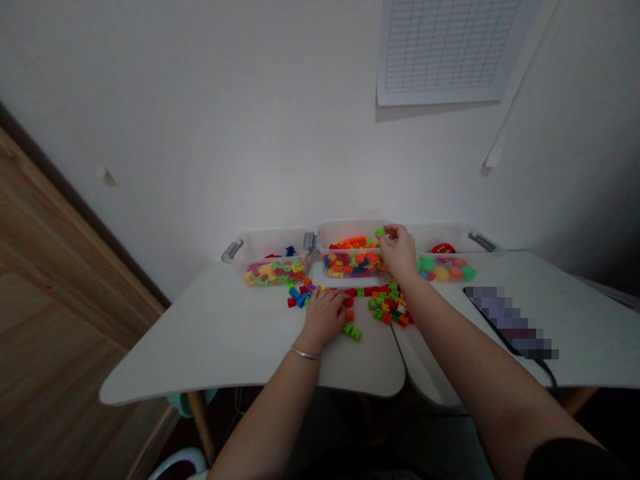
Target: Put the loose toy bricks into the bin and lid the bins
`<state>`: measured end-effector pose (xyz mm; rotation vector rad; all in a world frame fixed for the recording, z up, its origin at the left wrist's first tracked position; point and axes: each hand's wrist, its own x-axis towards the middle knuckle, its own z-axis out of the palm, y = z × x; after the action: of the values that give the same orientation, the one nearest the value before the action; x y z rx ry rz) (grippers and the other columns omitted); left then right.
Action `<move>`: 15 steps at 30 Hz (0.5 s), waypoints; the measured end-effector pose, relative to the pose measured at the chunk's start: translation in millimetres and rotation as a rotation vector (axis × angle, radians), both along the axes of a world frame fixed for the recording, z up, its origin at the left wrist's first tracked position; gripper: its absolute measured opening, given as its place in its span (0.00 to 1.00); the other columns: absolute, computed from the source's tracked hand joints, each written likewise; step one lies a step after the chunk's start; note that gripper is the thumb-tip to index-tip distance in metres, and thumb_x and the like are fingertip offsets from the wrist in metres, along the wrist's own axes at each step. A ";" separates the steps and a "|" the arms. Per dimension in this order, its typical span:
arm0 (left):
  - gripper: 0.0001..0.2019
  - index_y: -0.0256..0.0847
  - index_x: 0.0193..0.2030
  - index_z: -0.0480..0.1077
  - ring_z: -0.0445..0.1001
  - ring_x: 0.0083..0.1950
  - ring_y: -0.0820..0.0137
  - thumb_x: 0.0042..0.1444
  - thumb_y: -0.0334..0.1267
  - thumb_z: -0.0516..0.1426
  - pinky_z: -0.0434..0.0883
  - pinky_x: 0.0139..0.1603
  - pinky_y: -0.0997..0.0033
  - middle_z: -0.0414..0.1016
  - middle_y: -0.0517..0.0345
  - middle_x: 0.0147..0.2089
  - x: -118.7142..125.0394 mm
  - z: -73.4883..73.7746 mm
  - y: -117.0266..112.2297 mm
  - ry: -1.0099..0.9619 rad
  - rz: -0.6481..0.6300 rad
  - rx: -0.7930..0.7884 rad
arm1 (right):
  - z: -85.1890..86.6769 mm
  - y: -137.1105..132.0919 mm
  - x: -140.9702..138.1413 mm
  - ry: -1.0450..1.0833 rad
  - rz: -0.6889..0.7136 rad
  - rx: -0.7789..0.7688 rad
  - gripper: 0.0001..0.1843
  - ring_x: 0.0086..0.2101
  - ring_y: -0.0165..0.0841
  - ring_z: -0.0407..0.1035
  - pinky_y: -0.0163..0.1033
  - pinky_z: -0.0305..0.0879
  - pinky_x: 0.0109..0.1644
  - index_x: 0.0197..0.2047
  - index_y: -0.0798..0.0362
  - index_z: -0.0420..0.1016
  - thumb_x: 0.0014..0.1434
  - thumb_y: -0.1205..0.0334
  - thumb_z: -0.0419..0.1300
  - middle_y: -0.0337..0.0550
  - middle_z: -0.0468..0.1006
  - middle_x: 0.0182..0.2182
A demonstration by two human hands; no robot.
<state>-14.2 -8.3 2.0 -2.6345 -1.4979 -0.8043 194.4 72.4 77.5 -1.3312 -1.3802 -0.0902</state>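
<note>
My right hand is at the right end of the middle clear plastic bin, its fingers pinched on a green toy building block above the rim. Orange, red and yellow pieces fill much of that bin. My left hand, with a bangle at the wrist, lies palm down over loose blocks on the white table. Its fingers are slightly bent and apart, and some blocks are hidden under it. Beside it are blue blocks to the left and green blocks to the right.
A pile of mixed blocks lies right of my left hand. The left bin holds colourful pieces; the right bin holds colourful balls. A phone with a cable lies at the right. Behind stands a wall with a gridded paper sheet.
</note>
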 end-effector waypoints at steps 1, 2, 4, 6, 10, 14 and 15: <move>0.15 0.47 0.49 0.71 0.67 0.54 0.64 0.57 0.32 0.52 0.52 0.65 0.52 0.75 0.57 0.50 0.0 0.0 -0.1 -0.005 0.000 0.003 | 1.7 3.2 0.4 -0.025 -0.037 -0.034 0.15 0.39 0.40 0.66 0.45 0.60 0.46 0.43 0.54 0.72 0.57 0.54 0.54 0.49 0.75 0.36; 0.15 0.47 0.49 0.71 0.67 0.54 0.64 0.57 0.32 0.52 0.53 0.65 0.52 0.75 0.57 0.50 0.1 0.0 -0.3 -0.009 0.000 0.007 | 2.7 5.8 0.8 -0.054 -0.070 -0.067 0.15 0.39 0.41 0.65 0.45 0.59 0.46 0.42 0.54 0.72 0.57 0.54 0.54 0.49 0.76 0.36; 0.15 0.47 0.49 0.71 0.67 0.54 0.64 0.57 0.32 0.52 0.53 0.65 0.52 0.75 0.57 0.50 0.3 0.4 -0.6 -0.014 -0.004 0.011 | 2.8 9.3 1.5 -0.105 -0.119 -0.132 0.14 0.40 0.41 0.65 0.46 0.58 0.46 0.42 0.52 0.73 0.57 0.54 0.55 0.49 0.76 0.37; 0.15 0.46 0.49 0.71 0.67 0.54 0.64 0.57 0.32 0.52 0.53 0.65 0.52 0.75 0.57 0.50 0.6 1.0 -0.9 -0.014 -0.005 0.010 | 0.9 11.6 2.3 -0.126 -0.154 -0.191 0.13 0.40 0.41 0.66 0.46 0.58 0.46 0.41 0.51 0.75 0.57 0.55 0.55 0.48 0.77 0.36; 0.15 0.46 0.50 0.71 0.67 0.55 0.63 0.57 0.32 0.52 0.53 0.65 0.52 0.75 0.56 0.50 0.9 2.0 -1.1 -0.010 0.002 -0.004 | -5.5 15.1 4.2 -0.174 -0.154 -0.241 0.13 0.38 0.42 0.66 0.48 0.57 0.48 0.38 0.50 0.78 0.57 0.55 0.54 0.47 0.77 0.33; 0.15 0.47 0.50 0.71 0.67 0.55 0.63 0.57 0.33 0.52 0.54 0.65 0.52 0.75 0.56 0.50 0.6 1.0 -0.3 -0.002 0.001 -0.001 | -7.2 15.3 5.7 -0.233 -0.115 -0.161 0.12 0.37 0.42 0.66 0.51 0.57 0.51 0.34 0.51 0.78 0.57 0.57 0.54 0.48 0.77 0.29; 0.15 0.47 0.50 0.71 0.67 0.55 0.63 0.57 0.33 0.52 0.54 0.65 0.52 0.75 0.56 0.50 0.6 0.7 0.0 0.000 0.002 -0.001 | -5.8 13.6 5.5 -0.238 -0.093 -0.123 0.12 0.38 0.42 0.66 0.52 0.57 0.51 0.35 0.52 0.78 0.57 0.57 0.54 0.48 0.77 0.30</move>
<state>-13.5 -8.3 2.7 -2.6333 -1.5005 -0.8037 199.9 86.0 71.7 -1.5259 -1.5420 -0.2357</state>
